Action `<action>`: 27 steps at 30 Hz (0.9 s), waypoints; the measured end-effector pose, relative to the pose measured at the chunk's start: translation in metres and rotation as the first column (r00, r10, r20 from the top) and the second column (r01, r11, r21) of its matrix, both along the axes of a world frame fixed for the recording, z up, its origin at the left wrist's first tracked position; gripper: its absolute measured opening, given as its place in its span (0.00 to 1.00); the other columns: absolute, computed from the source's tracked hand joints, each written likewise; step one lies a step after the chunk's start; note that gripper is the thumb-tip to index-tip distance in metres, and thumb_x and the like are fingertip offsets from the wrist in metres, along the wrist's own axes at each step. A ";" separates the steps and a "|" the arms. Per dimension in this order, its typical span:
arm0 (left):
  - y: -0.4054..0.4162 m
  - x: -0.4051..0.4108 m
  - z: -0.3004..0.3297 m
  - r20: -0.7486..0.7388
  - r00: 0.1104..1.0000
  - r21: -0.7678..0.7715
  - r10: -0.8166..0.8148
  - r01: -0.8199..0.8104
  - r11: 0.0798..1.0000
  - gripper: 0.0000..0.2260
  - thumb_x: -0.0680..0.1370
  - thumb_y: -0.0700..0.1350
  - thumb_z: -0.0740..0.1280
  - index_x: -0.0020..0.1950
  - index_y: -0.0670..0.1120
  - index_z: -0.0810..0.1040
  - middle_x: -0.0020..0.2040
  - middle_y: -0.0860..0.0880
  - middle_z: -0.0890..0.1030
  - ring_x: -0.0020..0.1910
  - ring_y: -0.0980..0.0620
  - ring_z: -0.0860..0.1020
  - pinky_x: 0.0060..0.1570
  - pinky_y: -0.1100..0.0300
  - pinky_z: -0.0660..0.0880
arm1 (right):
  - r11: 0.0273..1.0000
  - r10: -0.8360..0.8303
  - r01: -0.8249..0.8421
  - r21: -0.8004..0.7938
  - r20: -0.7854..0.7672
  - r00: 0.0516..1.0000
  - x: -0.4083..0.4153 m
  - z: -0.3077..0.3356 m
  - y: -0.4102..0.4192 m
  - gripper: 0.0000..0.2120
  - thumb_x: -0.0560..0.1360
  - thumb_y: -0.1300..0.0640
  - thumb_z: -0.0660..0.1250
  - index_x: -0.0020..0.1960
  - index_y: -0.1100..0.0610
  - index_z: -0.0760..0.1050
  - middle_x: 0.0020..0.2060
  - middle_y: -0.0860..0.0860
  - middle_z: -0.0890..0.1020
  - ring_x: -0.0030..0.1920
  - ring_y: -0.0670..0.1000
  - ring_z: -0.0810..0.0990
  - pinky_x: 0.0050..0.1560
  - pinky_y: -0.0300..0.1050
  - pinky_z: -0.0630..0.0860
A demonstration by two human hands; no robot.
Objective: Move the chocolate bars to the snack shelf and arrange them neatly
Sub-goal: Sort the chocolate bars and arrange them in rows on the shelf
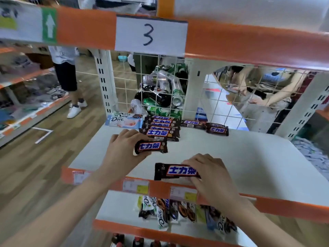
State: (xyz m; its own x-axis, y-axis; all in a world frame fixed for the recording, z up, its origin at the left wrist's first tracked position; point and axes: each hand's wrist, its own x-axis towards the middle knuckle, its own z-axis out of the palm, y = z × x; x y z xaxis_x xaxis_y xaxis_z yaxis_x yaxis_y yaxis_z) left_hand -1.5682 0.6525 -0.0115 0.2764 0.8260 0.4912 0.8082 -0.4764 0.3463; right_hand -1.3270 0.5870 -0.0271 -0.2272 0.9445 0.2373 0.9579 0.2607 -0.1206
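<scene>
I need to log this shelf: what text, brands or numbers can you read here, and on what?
"3": handwritten on the white paper sign on the upper shelf rail.
"士力架": brown chocolate bars, in the left hand, the right hand and the stack behind.
"Dove": pale bar at back left; also bars on the lower shelf.
Price tags: too blurred.

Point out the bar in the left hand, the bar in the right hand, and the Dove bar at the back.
Left-hand bar (151, 146), head view, on the blue lettering.
Right-hand bar (175, 171), head view, on the label's left half.
Dove bar (122, 121), head view, on the wrapper's middle.
</scene>
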 end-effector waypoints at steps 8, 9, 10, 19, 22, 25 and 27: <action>0.060 -0.039 -0.006 0.004 1.000 -0.057 0.029 -0.028 0.998 0.12 0.70 0.49 0.74 0.52 0.52 0.80 0.51 0.54 0.80 0.54 0.48 0.75 0.51 0.51 0.66 | 0.999 -0.026 0.027 0.019 -0.043 0.999 -0.029 -0.002 0.065 0.16 0.75 0.47 0.64 0.63 0.44 0.71 0.54 0.40 0.74 0.56 0.45 0.70 0.55 0.42 0.62; 0.065 -0.043 -0.006 0.007 1.000 -0.059 0.025 -0.025 0.998 0.12 0.70 0.49 0.74 0.52 0.52 0.80 0.51 0.54 0.80 0.54 0.48 0.75 0.52 0.51 0.66 | 0.999 -0.033 0.034 0.023 -0.044 0.998 -0.032 -0.003 0.073 0.17 0.75 0.47 0.65 0.63 0.44 0.71 0.54 0.41 0.74 0.56 0.45 0.70 0.55 0.43 0.62; 0.070 -0.046 -0.006 0.008 1.000 -0.060 0.020 -0.020 0.998 0.12 0.70 0.50 0.73 0.52 0.52 0.80 0.51 0.54 0.80 0.54 0.49 0.75 0.52 0.52 0.65 | 0.999 -0.040 0.042 0.025 -0.050 0.998 -0.035 -0.004 0.080 0.17 0.75 0.47 0.65 0.63 0.44 0.72 0.54 0.41 0.75 0.56 0.45 0.70 0.54 0.43 0.63; 0.098 -0.055 -0.007 0.027 0.998 -0.069 -0.049 0.051 0.996 0.11 0.70 0.50 0.73 0.52 0.53 0.79 0.50 0.56 0.79 0.52 0.51 0.73 0.53 0.54 0.66 | 0.995 -0.087 0.090 0.035 -0.071 0.994 -0.052 -0.010 0.130 0.18 0.73 0.51 0.68 0.63 0.46 0.73 0.54 0.44 0.76 0.57 0.48 0.72 0.53 0.45 0.64; 0.103 -0.054 -0.007 0.048 0.995 -0.065 -0.088 0.091 0.994 0.11 0.70 0.48 0.74 0.50 0.53 0.80 0.48 0.56 0.79 0.51 0.50 0.74 0.52 0.51 0.69 | 0.995 -0.101 0.103 0.016 -0.078 0.992 -0.057 -0.011 0.142 0.19 0.73 0.57 0.67 0.64 0.47 0.73 0.57 0.45 0.76 0.59 0.49 0.71 0.54 0.45 0.63; 0.105 -0.053 -0.008 0.061 0.991 -0.067 -0.116 0.120 0.990 0.11 0.69 0.47 0.75 0.50 0.53 0.80 0.46 0.56 0.78 0.50 0.50 0.75 0.51 0.49 0.71 | 0.993 -0.109 0.112 0.026 -0.091 0.990 -0.059 -0.012 0.150 0.20 0.72 0.60 0.67 0.63 0.47 0.74 0.57 0.45 0.76 0.58 0.49 0.71 0.53 0.45 0.63; 0.106 -0.053 -0.009 0.061 0.990 -0.062 -0.126 0.130 0.990 0.11 0.69 0.48 0.75 0.50 0.53 0.80 0.46 0.56 0.78 0.49 0.50 0.75 0.50 0.49 0.71 | 0.993 -0.112 0.116 0.033 -0.095 0.989 -0.060 -0.012 0.153 0.20 0.72 0.59 0.68 0.62 0.47 0.74 0.55 0.45 0.76 0.57 0.49 0.72 0.52 0.45 0.62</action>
State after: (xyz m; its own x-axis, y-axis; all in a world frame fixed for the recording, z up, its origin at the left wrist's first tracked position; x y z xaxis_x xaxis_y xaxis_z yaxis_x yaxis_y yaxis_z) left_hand -1.6211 0.7590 -0.0208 0.3551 0.8167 0.4549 0.7201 -0.5493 0.4239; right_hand -1.3874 0.7404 -0.0390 -0.0937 0.9528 0.2888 0.9666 0.1565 -0.2029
